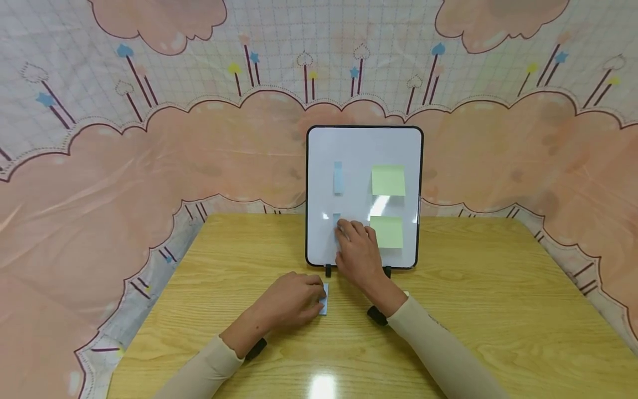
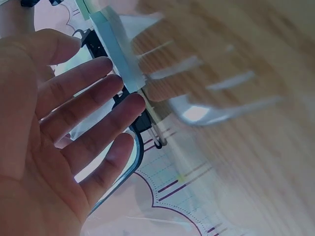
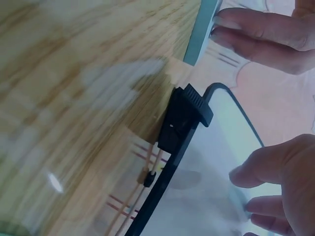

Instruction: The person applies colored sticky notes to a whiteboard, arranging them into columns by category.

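Observation:
A whiteboard [image 1: 364, 147] stands upright with two slim blue sticky notes on its left half. My right hand [image 1: 360, 252] is at the lower blue note [image 1: 336, 216], fingertips on it and covering most of it. In the right wrist view the right hand [image 3: 302, 172] has its thumb and fingers apart close to the board. On the table in front lies a narrow blue sticky note pad [image 1: 325, 302]. My left hand [image 1: 294, 302] rests beside it, its loosely extended fingertips at the pad's edge. The left wrist view shows this pad [image 2: 115, 51] right at those fingertips.
The upper blue note [image 1: 338, 177] hangs above the right hand. Two green notes [image 1: 388, 180] are on the board's right half. Black feet [image 1: 328, 270] hold up the board. A pale green pad [image 2: 83, 7] lies partly hidden by the right wrist. A patterned cloth [image 1: 239, 155] hangs behind.

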Demonstrator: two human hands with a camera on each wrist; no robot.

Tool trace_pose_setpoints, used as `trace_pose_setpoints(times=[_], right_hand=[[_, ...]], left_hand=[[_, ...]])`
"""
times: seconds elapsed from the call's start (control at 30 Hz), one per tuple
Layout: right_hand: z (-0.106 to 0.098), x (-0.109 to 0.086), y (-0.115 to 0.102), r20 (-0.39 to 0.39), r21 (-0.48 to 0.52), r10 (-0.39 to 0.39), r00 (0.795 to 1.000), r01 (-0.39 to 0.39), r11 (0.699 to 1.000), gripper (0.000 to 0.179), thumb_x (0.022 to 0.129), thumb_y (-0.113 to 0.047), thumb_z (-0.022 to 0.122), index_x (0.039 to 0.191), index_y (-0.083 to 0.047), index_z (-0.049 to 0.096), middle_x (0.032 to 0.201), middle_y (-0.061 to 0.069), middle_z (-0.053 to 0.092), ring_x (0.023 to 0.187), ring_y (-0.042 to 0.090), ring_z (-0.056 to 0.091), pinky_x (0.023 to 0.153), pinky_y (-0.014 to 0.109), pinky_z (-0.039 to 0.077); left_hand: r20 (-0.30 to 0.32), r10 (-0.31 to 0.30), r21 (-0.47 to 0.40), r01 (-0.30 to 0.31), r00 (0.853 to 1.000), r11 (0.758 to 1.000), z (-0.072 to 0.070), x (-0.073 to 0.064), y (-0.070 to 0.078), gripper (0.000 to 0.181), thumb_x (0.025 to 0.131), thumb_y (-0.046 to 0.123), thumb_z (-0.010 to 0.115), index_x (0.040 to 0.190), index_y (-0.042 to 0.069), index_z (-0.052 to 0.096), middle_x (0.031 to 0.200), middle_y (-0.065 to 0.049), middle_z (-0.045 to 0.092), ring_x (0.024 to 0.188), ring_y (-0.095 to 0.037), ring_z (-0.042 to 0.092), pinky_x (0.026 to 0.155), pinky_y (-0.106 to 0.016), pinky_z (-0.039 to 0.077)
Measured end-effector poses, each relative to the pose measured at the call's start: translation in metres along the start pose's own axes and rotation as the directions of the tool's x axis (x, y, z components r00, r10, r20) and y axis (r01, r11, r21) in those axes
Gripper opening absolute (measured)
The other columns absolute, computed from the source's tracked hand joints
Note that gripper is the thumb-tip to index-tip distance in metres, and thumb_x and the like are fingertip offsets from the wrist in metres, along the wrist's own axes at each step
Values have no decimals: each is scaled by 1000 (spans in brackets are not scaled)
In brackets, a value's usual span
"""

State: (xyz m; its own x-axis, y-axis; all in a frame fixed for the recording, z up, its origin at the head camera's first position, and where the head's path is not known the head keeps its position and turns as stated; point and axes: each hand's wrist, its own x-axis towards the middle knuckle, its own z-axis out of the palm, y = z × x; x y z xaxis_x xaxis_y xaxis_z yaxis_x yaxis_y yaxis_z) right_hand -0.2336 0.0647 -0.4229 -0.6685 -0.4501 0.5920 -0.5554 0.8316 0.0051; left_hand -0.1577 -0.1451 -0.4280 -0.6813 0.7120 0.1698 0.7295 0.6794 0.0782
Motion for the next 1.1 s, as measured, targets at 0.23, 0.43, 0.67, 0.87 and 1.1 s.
trace_pose_setpoints(times=[0.23,0.43,0.67,0.87,1.1], right_hand=[[0,-4,0,13,-35,-26,1000,26,999,51,87,-11,78,137,-2,70,148,8,58,128,31,54,99,51,46],[-1,-7,1,28,-41,-34,999,35,999,57,86,-11,80,141,-2,67,151,9,54,129,32,53,100,52,45],[-1,-10,1,73,-55,-26,997,30,998,59,88,-14,80,144,-4,65,156,10,51,131,33,52,101,52,46],[-1,-11,1,110,-81,-19,994,28,996,63,88,-17,80,147,-5,62,159,9,48,133,33,50,103,51,46],[-1,-12,2,132,-93,-21,991,33,995,63,89,-18,79,148,-6,61,160,9,47,133,32,50,103,50,45]], left_hand=[[-5,2,29,-1,1000,1000,0,3,-2,19,101,34,71,110,20,80,111,6,73,96,-12,70,84,-40,58],[-54,-17,44,20,998,999,-3,9,-4,21,99,33,74,113,18,80,117,5,72,108,-17,68,91,-41,57],[-131,-16,31,20,991,999,-7,16,-7,27,98,26,74,122,13,77,128,1,69,128,-21,59,102,-43,53],[-168,-57,42,65,984,997,-13,22,-9,39,97,27,77,133,13,71,136,-1,66,132,-23,57,105,-45,51],[-189,-102,44,112,977,993,-19,30,-12,44,97,28,77,138,13,68,141,-3,64,139,-24,53,106,-48,50]])
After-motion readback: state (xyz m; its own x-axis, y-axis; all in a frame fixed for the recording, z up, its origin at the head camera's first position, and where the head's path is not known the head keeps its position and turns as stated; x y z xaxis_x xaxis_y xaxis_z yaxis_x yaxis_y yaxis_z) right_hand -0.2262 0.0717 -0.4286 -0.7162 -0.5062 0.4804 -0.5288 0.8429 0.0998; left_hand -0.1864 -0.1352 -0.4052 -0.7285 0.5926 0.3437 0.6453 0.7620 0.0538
